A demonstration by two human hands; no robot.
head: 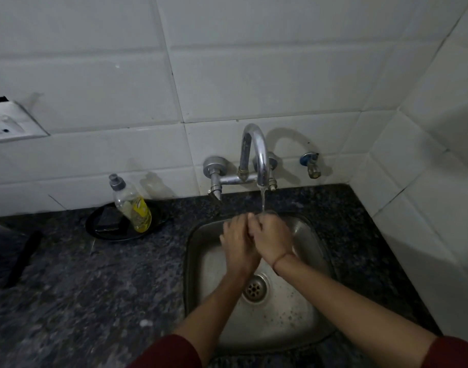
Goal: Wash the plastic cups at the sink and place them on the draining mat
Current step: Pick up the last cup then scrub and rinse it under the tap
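Observation:
Over the steel sink (315, 243) my two hands are pressed together under the running water. My right hand (274, 239) is closed around a clear plastic cup (270, 213). Only the cup's rim shows, above the fingers and right under the stream. My left hand (238, 241) lies against the right one with its fingers curled onto the same cup. Most of the cup is hidden by both hands. A thin stream falls from the chrome tap (256, 155) onto the rim.
A dish soap bottle (133, 205) leans on a black dish (102, 229) holding a dark sponge, left of the sink on the granite counter (94, 288). A dark mat-like object (12, 256) lies at the far left edge. The drain (254, 288) sits mid-basin. Tiled walls close in behind and to the right.

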